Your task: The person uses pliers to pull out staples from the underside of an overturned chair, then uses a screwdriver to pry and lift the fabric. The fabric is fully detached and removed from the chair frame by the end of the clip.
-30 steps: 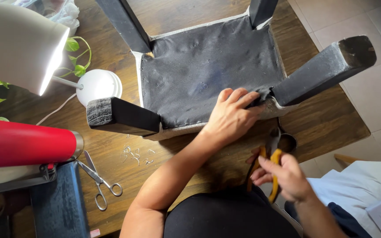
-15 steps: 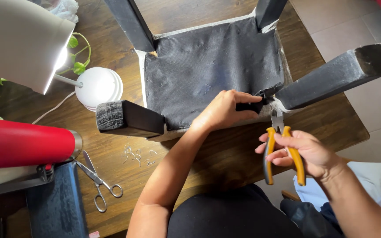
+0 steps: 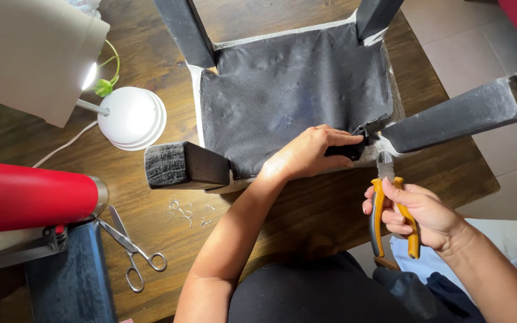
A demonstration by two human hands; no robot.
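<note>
The left hand (image 3: 306, 152) pinches the loose black cloth (image 3: 294, 90) to lift it; the right hand's (image 3: 417, 215) fingers wrap tight around yellow-handled metal pliers (image 3: 390, 206).

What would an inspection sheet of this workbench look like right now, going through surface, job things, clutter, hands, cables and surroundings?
Surface: dark wooden table, worn, with an upturned chair lying on it, legs up.
Job's things: black fabric underside of the chair, its corner lifted by the leg; yellow-handled pliers.
Clutter: scissors, a scatter of pulled staples, red cylinder, potted plant leaves.
Hands: left hand pinches the fabric corner; right hand has its grip closed on the pliers, tip near the chair edge.
Cables: white lamp cord running from the lamp base.
Surroundings: tiled floor; white cloth at the right.
</note>
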